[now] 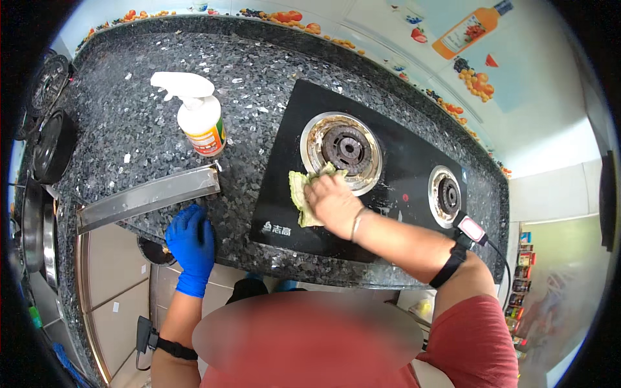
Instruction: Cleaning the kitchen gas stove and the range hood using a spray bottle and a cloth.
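Observation:
My bare right hand (pixel 335 203) grips a crumpled light-green cloth (pixel 302 194) and presses it onto the black glass gas cooktop (pixel 281 203). The cloth touches the near-left rim of the large burner (pixel 345 145), whose metal dish is stained brown. Farther right, the smaller burner (pixel 445 196) shows similar stains. In a blue rubber glove, my left hand (pixel 191 237) rests at the counter's front edge with nothing in it, thumb held away from the loosely bent fingers. Just beyond it lies a metal channel-shaped strip (pixel 150 196). Whitish smears show on the glass by my right wrist.
A white spray bottle (pixel 200 123) stands upright on the speckled dark granite counter (pixel 252 63), left of the cooktop. Several dark pans (pixel 53 145) are at the far left. Tiled wall (pixel 529 136) rises behind the counter. A cabled device (pixel 470 230) is strapped to my right arm.

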Available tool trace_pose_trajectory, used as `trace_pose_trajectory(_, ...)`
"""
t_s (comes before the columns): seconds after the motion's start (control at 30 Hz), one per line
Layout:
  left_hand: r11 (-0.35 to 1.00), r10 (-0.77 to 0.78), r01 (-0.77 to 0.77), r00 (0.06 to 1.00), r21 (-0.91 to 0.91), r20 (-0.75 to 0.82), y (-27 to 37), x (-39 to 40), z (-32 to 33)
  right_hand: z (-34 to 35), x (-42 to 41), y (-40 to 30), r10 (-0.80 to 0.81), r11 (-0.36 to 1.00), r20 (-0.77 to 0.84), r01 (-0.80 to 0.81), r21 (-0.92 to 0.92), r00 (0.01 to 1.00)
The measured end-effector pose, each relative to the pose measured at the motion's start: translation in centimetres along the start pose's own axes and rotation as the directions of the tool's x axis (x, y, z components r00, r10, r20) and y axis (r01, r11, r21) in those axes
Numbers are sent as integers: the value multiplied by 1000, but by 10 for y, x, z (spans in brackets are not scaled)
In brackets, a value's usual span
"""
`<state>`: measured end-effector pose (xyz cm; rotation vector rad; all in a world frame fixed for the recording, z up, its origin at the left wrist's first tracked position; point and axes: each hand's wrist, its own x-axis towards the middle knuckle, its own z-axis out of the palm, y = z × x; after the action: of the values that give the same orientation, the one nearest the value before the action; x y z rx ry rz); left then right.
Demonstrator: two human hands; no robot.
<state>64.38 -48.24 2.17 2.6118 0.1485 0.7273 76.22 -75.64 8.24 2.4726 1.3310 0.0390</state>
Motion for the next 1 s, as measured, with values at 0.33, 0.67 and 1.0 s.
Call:
trace_pose_trajectory(0.33, 1000, 11, -9, 997, -21, 78, 1, 6, 0, 59, 132, 113, 439, 879, -152, -388, 278, 885)
trace_pose_trajectory(0.67, 997, 21, -14, 995, -74, 97, -2, 4, -4, 26, 93, 128, 192, 795, 199, -271, 543, 961)
trace_pose_trajectory(1.0, 989, 66, -58, 996, -134, 58, 5, 12, 5, 55, 99, 184, 429, 752, 211, -477, 455, 878)
